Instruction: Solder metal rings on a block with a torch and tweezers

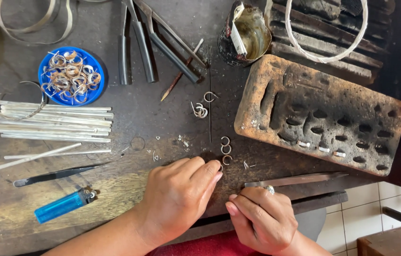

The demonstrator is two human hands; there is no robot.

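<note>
Left hand (177, 199) palm down, fingers extended far-right; right hand (263, 219) near right, fingers curled inward, ring on one finger.

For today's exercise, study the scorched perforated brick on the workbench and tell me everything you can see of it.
The large rectangular brown soldering brick lies flat and slightly tilted at the right of the dark wooden workbench. Its top is pitted with rows of oval holes and blackened with soot, edges worn and crumbly. Three small silver metal pieces rest near its front edge. Neither hand touches it.
</note>
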